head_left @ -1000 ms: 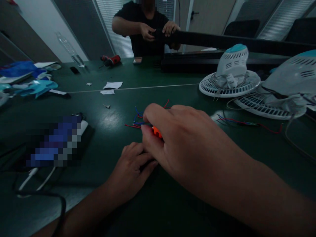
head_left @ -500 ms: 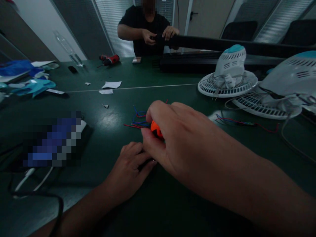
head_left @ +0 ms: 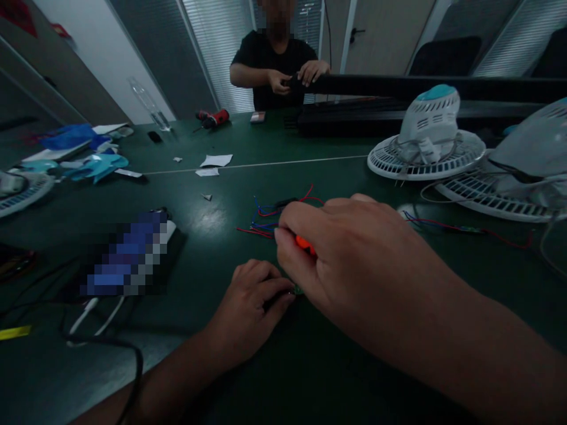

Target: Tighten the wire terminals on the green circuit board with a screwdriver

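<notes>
My right hand (head_left: 349, 254) is closed around an orange-and-black tool handle (head_left: 305, 245), held low over the table. The tool's working end is hidden behind the hand, so its exact kind does not show. Just below and to the left, my left hand (head_left: 252, 307) pinches a small green circuit board (head_left: 298, 290) against the tabletop between thumb and forefinger. Most of the board is covered by my fingers. Beyond my right hand lie loose red and blue wires (head_left: 262, 227). Another thin wired board (head_left: 469, 229) rests to the right of it.
White fan-like housings (head_left: 427, 127) stand at the right. A blurred-out device (head_left: 126, 254) with cables lies left on the green table (head_left: 177, 330). Farther back are a red drill (head_left: 217, 118), paper scraps (head_left: 216, 160) and a bottle (head_left: 150, 106). Opposite, a person (head_left: 277, 65) handles a long black bar.
The whole view has shifted, so things appear farther right and slightly lower. The green board now shows at my left fingertips, and less of the orange handle is visible. Both hands keep their grip.
</notes>
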A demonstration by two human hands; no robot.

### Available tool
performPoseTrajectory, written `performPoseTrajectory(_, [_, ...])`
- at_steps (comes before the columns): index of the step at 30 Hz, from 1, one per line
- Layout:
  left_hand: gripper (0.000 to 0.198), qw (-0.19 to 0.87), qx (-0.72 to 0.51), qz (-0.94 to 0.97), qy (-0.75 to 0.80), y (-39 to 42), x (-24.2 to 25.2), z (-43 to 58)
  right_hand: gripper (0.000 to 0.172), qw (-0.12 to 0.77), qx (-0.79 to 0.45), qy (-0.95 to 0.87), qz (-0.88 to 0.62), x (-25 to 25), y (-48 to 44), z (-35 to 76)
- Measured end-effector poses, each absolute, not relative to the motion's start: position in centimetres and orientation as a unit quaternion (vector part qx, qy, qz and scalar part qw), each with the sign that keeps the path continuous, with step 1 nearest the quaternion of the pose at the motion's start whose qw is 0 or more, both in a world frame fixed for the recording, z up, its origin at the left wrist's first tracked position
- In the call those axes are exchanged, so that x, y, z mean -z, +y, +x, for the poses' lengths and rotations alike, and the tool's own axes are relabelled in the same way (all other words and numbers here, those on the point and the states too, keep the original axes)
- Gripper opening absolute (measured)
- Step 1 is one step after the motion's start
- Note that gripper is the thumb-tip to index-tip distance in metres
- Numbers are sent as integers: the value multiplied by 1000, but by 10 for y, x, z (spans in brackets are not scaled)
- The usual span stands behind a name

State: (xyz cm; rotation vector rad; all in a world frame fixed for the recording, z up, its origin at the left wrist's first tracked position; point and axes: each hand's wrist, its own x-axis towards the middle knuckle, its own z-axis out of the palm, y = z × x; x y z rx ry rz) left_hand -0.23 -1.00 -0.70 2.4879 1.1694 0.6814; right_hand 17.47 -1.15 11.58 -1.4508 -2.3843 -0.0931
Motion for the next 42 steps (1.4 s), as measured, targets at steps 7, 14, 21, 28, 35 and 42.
performPoseTrajectory(7, [26, 160, -237, 869, 404, -10, 7, -3, 10, 199, 10, -850, -487, -113, -13, 178])
performPoseTrajectory(14, [28, 178, -217, 866, 414, -11, 7, -3, 22, 186, 3, -842, -507, -117, -11, 177])
performPoseTrajectory(21, [28, 150, -234, 871, 406, -10, 6, -2, 33, 136, 2, -825, -549, -123, -12, 172])
performPoseTrajectory(28, [30, 136, -253, 870, 401, -9, -2, 1, 18, 170, 22, -844, -507, -117, -13, 175])
performPoseTrajectory(35, [29, 136, -241, 877, 393, -9, -1, 0, 12, 155, -20, -837, -524, -120, -12, 175])
performPoseTrajectory(42, [29, 136, -226, 871, 415, -10, 1, 0, 41, 180, -8, -836, -519, -120, -14, 175])
